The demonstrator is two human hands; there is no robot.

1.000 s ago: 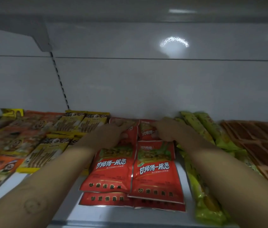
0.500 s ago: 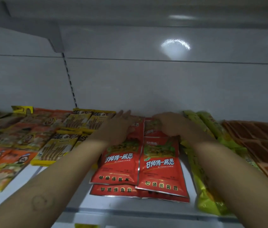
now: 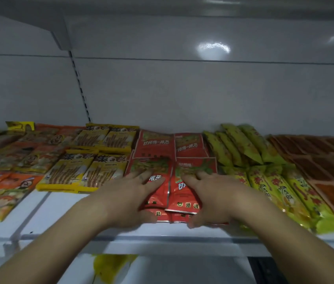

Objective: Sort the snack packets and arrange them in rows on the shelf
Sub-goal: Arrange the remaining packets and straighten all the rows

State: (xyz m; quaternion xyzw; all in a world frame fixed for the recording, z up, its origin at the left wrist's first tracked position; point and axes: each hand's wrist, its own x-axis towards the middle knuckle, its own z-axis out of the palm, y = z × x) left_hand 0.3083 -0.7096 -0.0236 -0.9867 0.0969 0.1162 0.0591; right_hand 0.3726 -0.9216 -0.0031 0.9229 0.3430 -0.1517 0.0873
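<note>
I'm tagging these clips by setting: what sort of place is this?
Probably a shop: a white display shelf with a slotted upright, stocked with many identical snacks sorted by kind, red packets beside green packets.

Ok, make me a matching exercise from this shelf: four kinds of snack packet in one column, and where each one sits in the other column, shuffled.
Column one
1. red packets
2. yellow stick-snack packets
3. yellow-green packets
4. brown flat packets

Column two
A. far right end of the shelf
B. beneath the left hand and right hand
C. just left of the red ones
D. just right of the red ones

Pairs: 1-B, 2-C, 3-D, 4-A
</note>
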